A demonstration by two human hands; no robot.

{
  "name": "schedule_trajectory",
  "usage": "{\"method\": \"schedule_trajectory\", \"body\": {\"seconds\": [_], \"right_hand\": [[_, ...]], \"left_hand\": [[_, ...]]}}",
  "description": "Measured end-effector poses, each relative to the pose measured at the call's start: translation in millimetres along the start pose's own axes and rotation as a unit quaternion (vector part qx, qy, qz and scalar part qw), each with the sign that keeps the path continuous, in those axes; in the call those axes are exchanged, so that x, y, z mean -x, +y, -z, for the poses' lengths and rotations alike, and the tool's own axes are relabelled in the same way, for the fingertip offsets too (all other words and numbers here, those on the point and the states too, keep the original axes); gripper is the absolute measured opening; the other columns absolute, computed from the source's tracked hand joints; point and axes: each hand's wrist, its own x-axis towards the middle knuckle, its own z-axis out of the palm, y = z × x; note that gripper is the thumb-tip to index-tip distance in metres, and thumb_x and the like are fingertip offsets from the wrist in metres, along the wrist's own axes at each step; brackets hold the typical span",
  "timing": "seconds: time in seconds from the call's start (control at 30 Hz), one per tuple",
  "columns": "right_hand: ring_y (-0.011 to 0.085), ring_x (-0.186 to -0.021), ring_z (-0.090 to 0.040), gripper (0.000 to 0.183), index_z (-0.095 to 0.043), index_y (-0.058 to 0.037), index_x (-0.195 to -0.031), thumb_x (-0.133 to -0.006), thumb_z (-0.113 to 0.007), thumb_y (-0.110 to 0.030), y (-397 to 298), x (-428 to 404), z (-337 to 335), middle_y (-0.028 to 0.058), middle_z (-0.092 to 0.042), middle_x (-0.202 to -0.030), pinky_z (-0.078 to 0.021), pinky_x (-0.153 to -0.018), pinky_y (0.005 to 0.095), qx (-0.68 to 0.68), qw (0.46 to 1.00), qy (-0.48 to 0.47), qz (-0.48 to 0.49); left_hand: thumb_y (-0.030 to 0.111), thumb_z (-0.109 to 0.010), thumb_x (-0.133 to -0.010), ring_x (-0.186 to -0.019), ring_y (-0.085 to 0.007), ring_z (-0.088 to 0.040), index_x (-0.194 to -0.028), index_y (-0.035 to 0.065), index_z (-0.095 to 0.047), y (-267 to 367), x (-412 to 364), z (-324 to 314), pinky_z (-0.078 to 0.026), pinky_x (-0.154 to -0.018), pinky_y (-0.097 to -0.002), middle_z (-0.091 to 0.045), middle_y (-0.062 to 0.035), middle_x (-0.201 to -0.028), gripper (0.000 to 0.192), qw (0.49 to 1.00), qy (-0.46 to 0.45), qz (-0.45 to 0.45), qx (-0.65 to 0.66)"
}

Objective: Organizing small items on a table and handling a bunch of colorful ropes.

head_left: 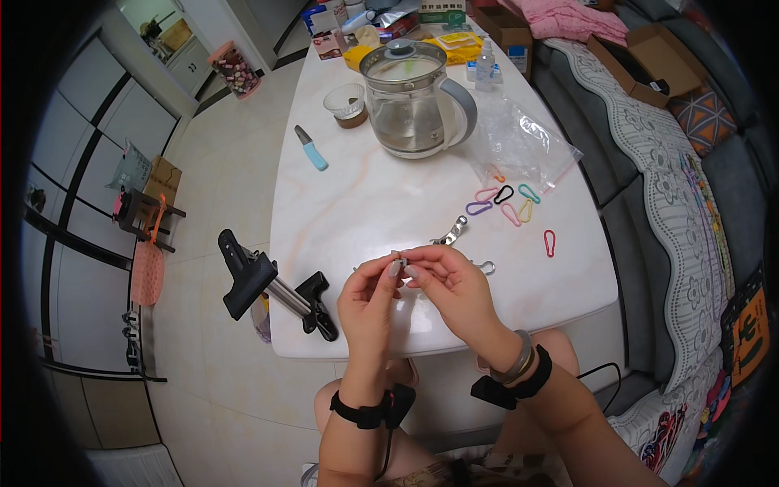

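My left hand (372,292) and my right hand (453,292) meet above the near part of the white table (341,213). Their thumbs and fingertips pinch a small metal piece (403,263) between them; its exact kind cannot be told. Just beyond my right fingers lies a silver metal clip part (453,231), perhaps a nail clipper. A silver metal loop (487,267) shows beside the right hand, partly hidden by it. Farther right lie several coloured pear-shaped pins, among them a black one (503,195), a purple one (479,208) and a red one (549,243).
A black clamp-like stand (286,295) juts over the table's left edge. A glass kettle (408,103), a glass cup (345,103), a blue-handled knife (311,149) and a clear plastic bag (517,140) are farther back. A grey sofa (614,182) runs along the right.
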Motion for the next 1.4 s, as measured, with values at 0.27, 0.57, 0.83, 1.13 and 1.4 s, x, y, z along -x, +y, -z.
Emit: {"method": "schedule_trajectory", "body": {"seconds": [0.27,0.57,0.83,1.13,1.4], "right_hand": [[0.01,-0.082,-0.057,0.019,-0.053,0.0021,-0.105,-0.087,-0.049,-0.002,-0.5,1.0,-2.5,0.0067,-0.059,-0.097,-0.0462,-0.073,0.0213,0.036,0.999,0.029,0.026],[0.0136,-0.079,-0.055,0.014,-0.061,-0.0026,-0.093,-0.08,-0.056,0.0,-2.4,0.0,-2.4,0.0068,-0.055,-0.091,-0.045,-0.067,0.0221,0.243,0.956,0.067,0.149],[0.0114,-0.081,-0.055,0.013,-0.06,-0.0003,-0.095,-0.082,-0.056,0.0,3.2,-1.3,-0.6,0.0059,-0.052,-0.095,-0.0459,-0.069,0.0219,0.1,0.987,0.066,0.11],[0.0125,-0.08,-0.054,0.014,-0.061,-0.0015,-0.095,-0.081,-0.057,-0.001,-3.7,-1.6,6.2,0.0063,-0.053,-0.094,-0.0454,-0.068,0.0223,0.215,0.965,0.046,0.145],[0.0099,-0.081,-0.053,0.014,-0.058,0.0,-0.097,-0.083,-0.056,-0.003,0.1,-1.5,4.1,0.0049,-0.054,-0.094,-0.044,-0.068,0.0209,0.131,0.985,0.044,0.106]], "left_hand": [[0.014,-0.058,-0.086,-0.072,-0.0075,-0.053,-0.101,-0.002,-0.059,-2.2,1.6,-3.4,-0.042,-0.061,-0.0193,-0.06,-0.0042,-0.085,0.022,0.98,-0.007,0.097,0.172],[0.015,-0.058,-0.086,-0.069,-0.0075,-0.05,-0.1,-0.0001,-0.06,-1.8,2.5,-2.0,-0.041,-0.059,-0.0192,-0.058,-0.0019,-0.081,0.021,0.95,-0.039,0.154,0.268],[0.013,-0.06,-0.084,-0.069,-0.0071,-0.05,-0.1,-0.0001,-0.06,-0.7,2.2,-6.2,-0.041,-0.059,-0.0205,-0.058,-0.0018,-0.08,0.02,0.975,-0.024,0.119,0.185],[0.013,-0.057,-0.086,-0.07,-0.0066,-0.052,-0.096,-0.0003,-0.06,-5.8,3.0,0.4,-0.042,-0.057,-0.0191,-0.06,-0.0038,-0.084,0.017,0.937,-0.056,0.188,0.289],[0.013,-0.058,-0.085,-0.071,-0.0071,-0.05,-0.098,0.0021,-0.062,-2.7,2.2,-4.0,-0.039,-0.059,-0.018,-0.058,-0.003,-0.083,0.017,0.998,-0.033,0.02,0.053]]}}
